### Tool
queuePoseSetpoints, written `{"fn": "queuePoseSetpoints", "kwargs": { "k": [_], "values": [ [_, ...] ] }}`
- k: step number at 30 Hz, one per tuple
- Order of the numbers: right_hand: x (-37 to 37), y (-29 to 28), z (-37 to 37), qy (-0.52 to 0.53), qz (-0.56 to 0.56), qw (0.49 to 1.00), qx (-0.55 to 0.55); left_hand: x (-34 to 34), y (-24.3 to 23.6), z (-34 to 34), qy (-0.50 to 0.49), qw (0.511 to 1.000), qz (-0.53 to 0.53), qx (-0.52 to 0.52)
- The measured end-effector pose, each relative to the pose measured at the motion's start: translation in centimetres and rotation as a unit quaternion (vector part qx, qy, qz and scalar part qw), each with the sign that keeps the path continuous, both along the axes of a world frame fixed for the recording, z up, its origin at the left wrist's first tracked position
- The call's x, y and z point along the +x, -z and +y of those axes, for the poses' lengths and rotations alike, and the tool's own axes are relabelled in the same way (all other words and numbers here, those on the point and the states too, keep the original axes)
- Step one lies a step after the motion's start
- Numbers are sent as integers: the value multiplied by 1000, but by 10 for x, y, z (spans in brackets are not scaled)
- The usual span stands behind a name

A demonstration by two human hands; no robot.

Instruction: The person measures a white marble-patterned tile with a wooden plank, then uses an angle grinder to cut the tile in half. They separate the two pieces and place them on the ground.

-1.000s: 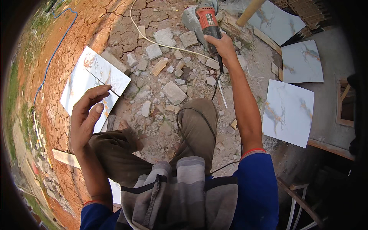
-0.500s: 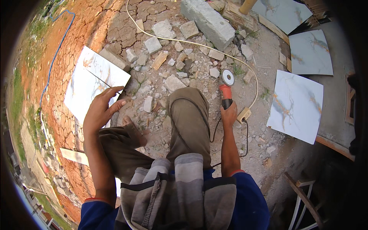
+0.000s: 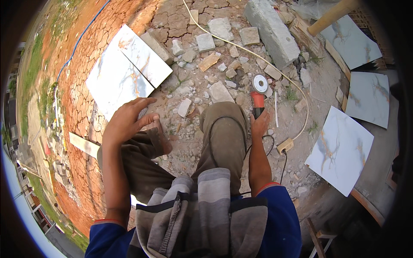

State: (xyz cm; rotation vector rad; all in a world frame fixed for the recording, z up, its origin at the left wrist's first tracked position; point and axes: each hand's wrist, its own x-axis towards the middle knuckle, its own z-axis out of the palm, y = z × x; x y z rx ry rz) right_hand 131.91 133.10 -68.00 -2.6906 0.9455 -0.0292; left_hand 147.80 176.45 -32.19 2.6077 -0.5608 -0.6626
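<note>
My right hand (image 3: 260, 123) is wrapped round the dark rear grip of an angle grinder (image 3: 258, 99). The tool has an orange-red body and a pale round disc (image 3: 260, 83) at its far end, over the rubble. Out to the left, my left hand (image 3: 129, 119) holds nothing, its fingers stretched out and thumb apart. It hovers by the near edge of a white marbled tile (image 3: 112, 81). A dark straight line runs between that tile and a narrower tile strip (image 3: 148, 62). The grinder's black cord (image 3: 226, 117) loops across my knee.
Stone chunks (image 3: 219, 92) and gravel cover the ground ahead, with a long concrete block (image 3: 272, 32) beyond. A cream extension cable (image 3: 306, 103) curves to a socket block (image 3: 285, 146). More marbled tiles (image 3: 340, 148) lie at right. A blue hose (image 3: 77, 41) crosses cracked soil at left.
My view has turned, so the tiles and rubble sit differently in it. The grinder remains in my right hand, its disc now facing me more squarely. My left hand stays spread near the tile.
</note>
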Motion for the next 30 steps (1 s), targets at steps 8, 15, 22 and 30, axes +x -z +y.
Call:
{"fn": "queuePoseSetpoints", "kwargs": {
  "k": [8, 15, 22, 30],
  "values": [
    [-3, 1, -25, -93, 26, 995, -10, 0, -3, 13, 16, 1000, -22, -15],
    [-2, 1, -32, -108, 99, 989, 7, -3, -9, 15, 19, 999, -9, -25],
    [3, -10, -41, -173, 65, 982, 41, -19, -9, 22, 8, 999, -33, -42],
    [6, -5, -58, -220, 104, 969, 34, -16, -44, -45, 157, 977, -129, -67]
  ]
}}
